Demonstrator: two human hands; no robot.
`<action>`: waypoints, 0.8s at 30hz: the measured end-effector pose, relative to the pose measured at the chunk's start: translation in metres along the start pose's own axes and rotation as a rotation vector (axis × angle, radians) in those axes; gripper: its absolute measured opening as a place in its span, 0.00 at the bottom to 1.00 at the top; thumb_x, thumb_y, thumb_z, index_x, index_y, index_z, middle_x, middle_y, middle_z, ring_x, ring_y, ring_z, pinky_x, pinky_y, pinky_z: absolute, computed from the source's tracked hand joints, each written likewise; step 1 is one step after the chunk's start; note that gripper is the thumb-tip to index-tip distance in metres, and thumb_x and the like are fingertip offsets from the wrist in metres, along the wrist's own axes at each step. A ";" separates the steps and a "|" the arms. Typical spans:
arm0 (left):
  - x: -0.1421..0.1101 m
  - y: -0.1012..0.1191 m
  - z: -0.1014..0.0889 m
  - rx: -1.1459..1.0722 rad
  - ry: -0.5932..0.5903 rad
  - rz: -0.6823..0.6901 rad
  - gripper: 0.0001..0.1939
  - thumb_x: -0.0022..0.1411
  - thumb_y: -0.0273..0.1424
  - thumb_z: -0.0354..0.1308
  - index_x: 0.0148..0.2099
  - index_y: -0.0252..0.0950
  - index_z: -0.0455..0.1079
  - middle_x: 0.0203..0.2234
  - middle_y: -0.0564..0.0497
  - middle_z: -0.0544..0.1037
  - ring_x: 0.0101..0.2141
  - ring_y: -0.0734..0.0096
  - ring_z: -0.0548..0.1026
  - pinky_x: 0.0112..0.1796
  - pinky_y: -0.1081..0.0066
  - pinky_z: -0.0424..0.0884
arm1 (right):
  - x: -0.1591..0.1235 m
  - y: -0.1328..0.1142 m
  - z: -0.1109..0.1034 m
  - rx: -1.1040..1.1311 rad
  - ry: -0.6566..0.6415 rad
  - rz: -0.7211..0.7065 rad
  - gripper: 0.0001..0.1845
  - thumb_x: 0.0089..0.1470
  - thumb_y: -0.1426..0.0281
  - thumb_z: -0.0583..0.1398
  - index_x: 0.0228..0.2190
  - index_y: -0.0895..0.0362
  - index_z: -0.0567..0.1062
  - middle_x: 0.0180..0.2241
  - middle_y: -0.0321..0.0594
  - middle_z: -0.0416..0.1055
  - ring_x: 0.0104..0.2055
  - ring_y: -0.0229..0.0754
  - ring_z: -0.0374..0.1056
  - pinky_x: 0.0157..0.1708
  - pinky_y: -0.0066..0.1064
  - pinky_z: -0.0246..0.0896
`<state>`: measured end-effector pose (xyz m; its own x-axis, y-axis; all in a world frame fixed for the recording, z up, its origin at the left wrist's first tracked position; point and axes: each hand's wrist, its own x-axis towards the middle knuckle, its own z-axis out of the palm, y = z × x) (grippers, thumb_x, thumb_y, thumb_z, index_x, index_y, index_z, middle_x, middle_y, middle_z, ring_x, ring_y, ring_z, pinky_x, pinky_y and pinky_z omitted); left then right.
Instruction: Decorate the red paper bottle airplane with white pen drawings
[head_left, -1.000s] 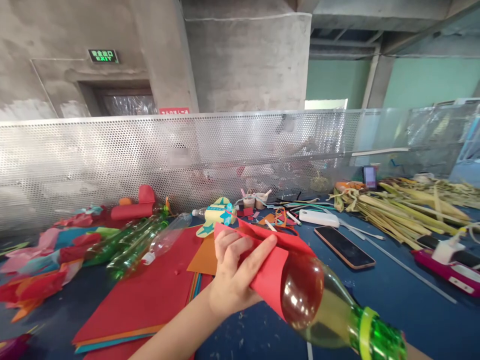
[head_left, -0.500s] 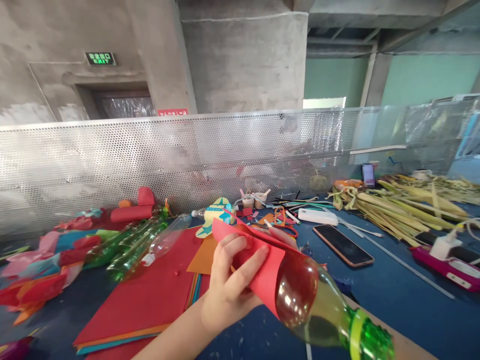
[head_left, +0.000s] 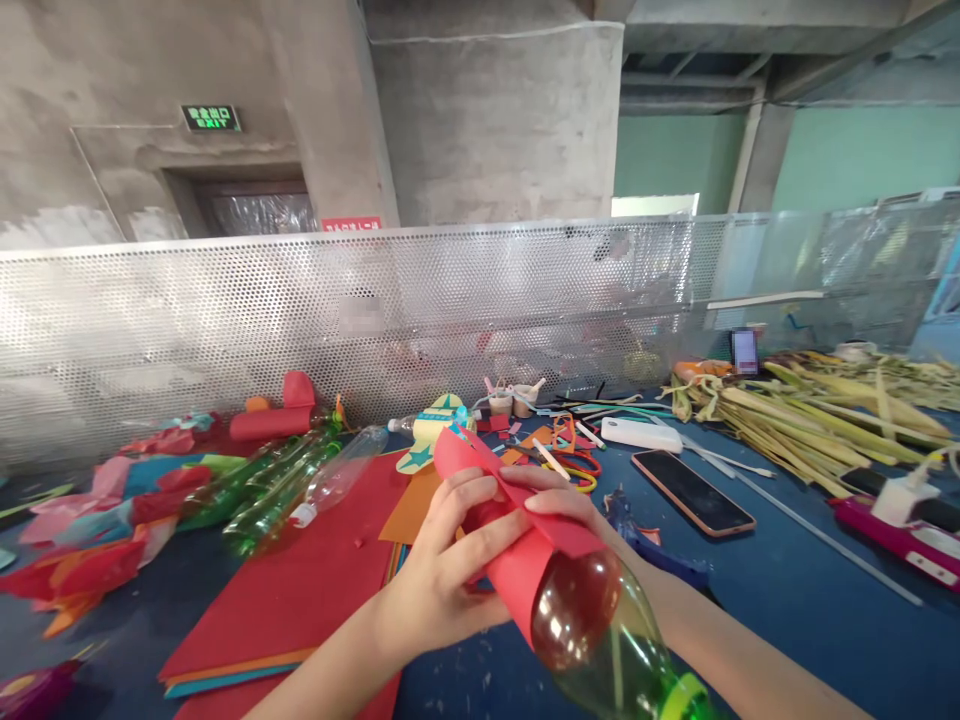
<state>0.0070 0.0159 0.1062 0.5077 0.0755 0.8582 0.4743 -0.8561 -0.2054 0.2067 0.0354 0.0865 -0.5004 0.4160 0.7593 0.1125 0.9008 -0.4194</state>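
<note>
A sheet of red paper (head_left: 517, 585) is rolled around the body of a clear green plastic bottle (head_left: 611, 640). The bottle tilts, its neck pointing down to the lower right and partly out of frame. My left hand (head_left: 442, 570) grips the wrapped bottle from the left, fingers over the paper and thumb below. On the other side, my right hand (head_left: 562, 495) lies over the top with its fingers bent onto the overlapping paper edge. The far end of the paper roll sticks out past my fingers. The bottle's base is hidden inside the paper.
Stacked coloured paper (head_left: 285, 580) lies left of my hands, near several green bottles (head_left: 274, 495) and a clear bottle (head_left: 345, 470). To the right are a phone (head_left: 694, 492), a white device (head_left: 641, 435), dark blue scissors-like handles (head_left: 652, 545) and dried stalks (head_left: 780, 420). A perforated metal screen (head_left: 480, 300) stands behind.
My right hand has come from behind the paper to its top, pressing the overlapping edge down. The wrapped bottle has shifted slightly left and downward.
</note>
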 end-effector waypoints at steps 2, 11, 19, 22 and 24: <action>-0.005 -0.002 -0.001 0.014 -0.001 -0.002 0.17 0.64 0.37 0.56 0.53 0.37 0.65 0.45 0.41 0.69 0.50 0.57 0.70 0.48 0.57 0.74 | 0.000 0.004 0.002 0.022 -0.008 -0.061 0.31 0.55 0.66 0.64 0.56 0.38 0.61 0.61 0.36 0.60 0.63 0.46 0.58 0.60 0.42 0.59; -0.019 -0.003 -0.001 0.015 -0.017 0.048 0.11 0.66 0.29 0.53 0.50 0.34 0.65 0.49 0.39 0.70 0.54 0.56 0.69 0.48 0.58 0.76 | 0.000 0.013 0.008 -0.048 0.024 -0.199 0.28 0.60 0.69 0.60 0.58 0.39 0.58 0.62 0.37 0.59 0.66 0.45 0.51 0.64 0.48 0.52; -0.039 -0.004 0.002 -0.062 -0.086 -0.028 0.16 0.60 0.26 0.61 0.50 0.36 0.67 0.52 0.38 0.65 0.55 0.52 0.68 0.47 0.56 0.76 | -0.003 0.016 0.017 -0.045 0.034 -0.194 0.25 0.58 0.69 0.61 0.54 0.41 0.61 0.59 0.37 0.63 0.65 0.44 0.56 0.63 0.47 0.53; -0.044 -0.003 0.003 -0.086 -0.086 -0.056 0.21 0.59 0.23 0.60 0.54 0.38 0.64 0.50 0.37 0.67 0.56 0.52 0.67 0.48 0.55 0.75 | -0.002 0.013 0.018 -0.049 -0.002 -0.188 0.23 0.59 0.69 0.60 0.53 0.43 0.61 0.58 0.40 0.64 0.64 0.44 0.56 0.63 0.46 0.54; -0.046 -0.003 0.004 -0.101 -0.053 -0.060 0.22 0.61 0.24 0.58 0.57 0.40 0.61 0.51 0.37 0.68 0.56 0.53 0.67 0.48 0.55 0.75 | -0.001 0.012 0.018 -0.051 -0.040 -0.167 0.21 0.60 0.68 0.59 0.52 0.44 0.60 0.58 0.43 0.63 0.65 0.44 0.55 0.64 0.47 0.52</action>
<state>-0.0151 0.0167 0.0655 0.5187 0.1529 0.8412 0.4313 -0.8963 -0.1031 0.1935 0.0431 0.0720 -0.5492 0.2559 0.7956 0.0681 0.9625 -0.2625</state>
